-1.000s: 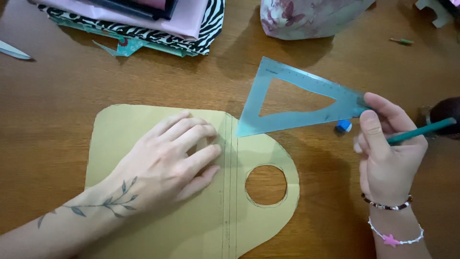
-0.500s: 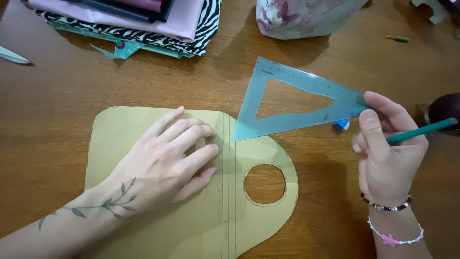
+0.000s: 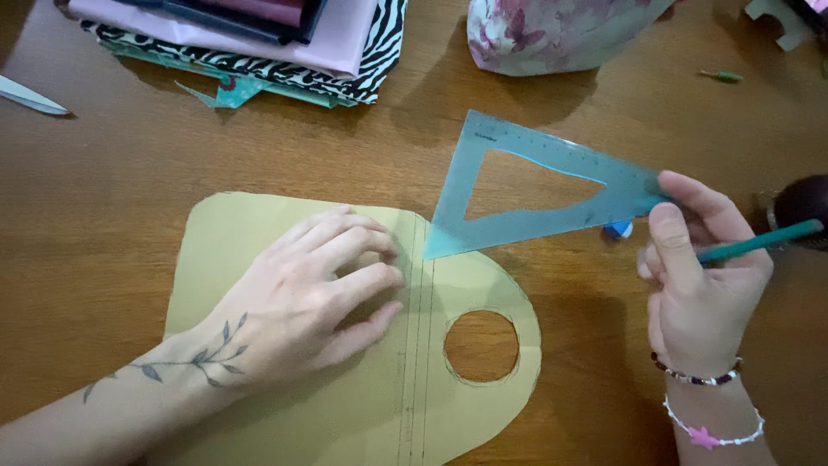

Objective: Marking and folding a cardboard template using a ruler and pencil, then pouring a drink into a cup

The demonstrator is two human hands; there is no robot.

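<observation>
Your left hand (image 3: pixel 315 302) lies flat, fingers spread, pressing the tan paper cutout (image 3: pixel 259 233) onto the wooden table (image 3: pixel 129 155); nothing gripped. The cutout sits toward the table's near edge, with pencil lines down its middle and a round hole (image 3: pixel 481 346) on its right part. Your right hand (image 3: pixel 703 285) pinches the blue triangle ruler (image 3: pixel 535 220) by its right tip and also clamps a green pencil (image 3: pixel 763 240). The ruler's lower left corner overlaps the cutout's top edge. A stack of fabric and paper (image 3: pixel 259 43) sits at the far edge.
</observation>
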